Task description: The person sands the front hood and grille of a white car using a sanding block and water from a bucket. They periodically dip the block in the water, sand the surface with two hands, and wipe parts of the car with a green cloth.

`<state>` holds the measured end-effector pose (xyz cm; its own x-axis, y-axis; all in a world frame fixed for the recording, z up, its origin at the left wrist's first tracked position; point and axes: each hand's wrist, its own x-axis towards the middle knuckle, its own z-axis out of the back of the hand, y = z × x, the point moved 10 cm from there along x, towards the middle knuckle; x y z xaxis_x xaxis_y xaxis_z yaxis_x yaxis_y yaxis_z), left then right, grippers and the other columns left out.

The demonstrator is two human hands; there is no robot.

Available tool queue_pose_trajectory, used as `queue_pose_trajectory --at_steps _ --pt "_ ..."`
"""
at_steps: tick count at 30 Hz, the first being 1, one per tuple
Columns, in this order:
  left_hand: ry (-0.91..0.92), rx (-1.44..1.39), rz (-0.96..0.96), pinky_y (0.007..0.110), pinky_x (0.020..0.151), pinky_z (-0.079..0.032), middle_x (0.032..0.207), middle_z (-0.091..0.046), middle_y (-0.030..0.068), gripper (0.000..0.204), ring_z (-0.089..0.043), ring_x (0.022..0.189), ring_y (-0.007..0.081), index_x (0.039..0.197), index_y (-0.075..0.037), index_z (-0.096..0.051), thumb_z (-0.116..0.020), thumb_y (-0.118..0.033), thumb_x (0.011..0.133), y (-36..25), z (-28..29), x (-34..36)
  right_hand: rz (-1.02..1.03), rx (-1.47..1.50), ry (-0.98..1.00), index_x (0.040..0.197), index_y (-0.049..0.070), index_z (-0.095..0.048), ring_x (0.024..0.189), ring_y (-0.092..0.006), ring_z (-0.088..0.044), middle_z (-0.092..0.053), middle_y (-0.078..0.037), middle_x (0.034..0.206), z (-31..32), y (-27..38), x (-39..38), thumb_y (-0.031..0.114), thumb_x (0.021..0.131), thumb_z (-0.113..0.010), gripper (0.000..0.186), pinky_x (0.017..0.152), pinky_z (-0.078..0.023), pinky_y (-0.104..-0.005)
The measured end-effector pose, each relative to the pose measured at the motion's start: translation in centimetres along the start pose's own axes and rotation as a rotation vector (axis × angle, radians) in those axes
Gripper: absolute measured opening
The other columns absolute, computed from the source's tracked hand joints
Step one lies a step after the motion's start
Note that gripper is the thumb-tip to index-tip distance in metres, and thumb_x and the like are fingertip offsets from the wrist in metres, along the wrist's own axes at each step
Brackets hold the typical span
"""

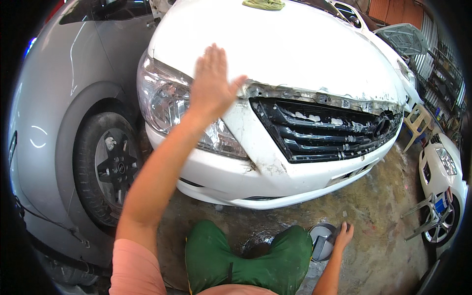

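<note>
My left hand [212, 83] is stretched flat, fingers together and thumb out, over the front edge of a white car hood [275, 54]. It is slightly blurred, and whether it touches the paint I cannot tell. Below it sits the clear headlight [169, 101]. To the right is the black grille [324, 129], spotted with whitish residue. Low on the right, my right hand [345, 237] has curled fingers at the side of a round container [322, 230] of greyish liquid. A dark rectangular piece [319, 246] shows inside it. What the right fingers grip is hidden.
A grey car with a dark wheel [115, 164] stands close on the left. A green cloth [264, 4] lies on the hood. To the right are a beige plastic chair [418, 125], a grey stool [432, 214] and another white car [442, 164]. The floor [383, 196] looks wet and stained.
</note>
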<state>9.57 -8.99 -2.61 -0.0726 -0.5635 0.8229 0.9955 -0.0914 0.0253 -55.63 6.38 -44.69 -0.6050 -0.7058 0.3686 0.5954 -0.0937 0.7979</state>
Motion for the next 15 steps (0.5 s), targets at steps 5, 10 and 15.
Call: queue_pose_trajectory --at_steps 5,10,15 --pt "0.018 -0.097 -0.077 0.048 0.129 -0.002 0.169 0.0 0.0321 0.101 0.001 0.16 0.0404 0.161 0.01 -0.006 -0.035 -0.067 0.104 -7.0 -0.2 -6.1 -0.206 0.071 -0.093 0.122 -0.004 -0.065 0.11 -0.0344 -0.065 -0.069 -0.021 0.118 -0.2 -12.9 -6.4 0.02 0.101 -0.063 0.033 0.099 -0.048 -0.0431" --pt "0.249 -0.28 -0.217 0.051 0.129 -0.003 0.17 -0.003 0.0312 0.099 -0.001 0.16 0.0417 0.162 0.008 -0.008 -0.047 -0.061 0.103 -13.6 -0.8 -12.8 -0.192 -0.27 0.023 0.124 -0.004 -0.063 0.115 -0.0397 -0.063 -0.067 -0.023 0.124 -2.6 -13.1 -8.9 0.026 0.101 -0.065 0.038 0.101 -0.046 -0.0444" --pt "0.364 -0.991 -0.256 0.05 0.122 -0.03 0.157 -0.04 0.0274 0.069 -0.035 0.149 0.0408 0.152 0.004 -0.041 -0.066 -0.03 0.097 -27.9 -2.7 -21.4 -0.265 -0.462 0.114 0.126 0.003 -0.057 0.106 -0.0497 -0.064 -0.068 -0.029 0.116 -2.3 -13.7 -10.1 0.032 0.103 -0.061 0.038 0.087 -0.049 -0.0544"
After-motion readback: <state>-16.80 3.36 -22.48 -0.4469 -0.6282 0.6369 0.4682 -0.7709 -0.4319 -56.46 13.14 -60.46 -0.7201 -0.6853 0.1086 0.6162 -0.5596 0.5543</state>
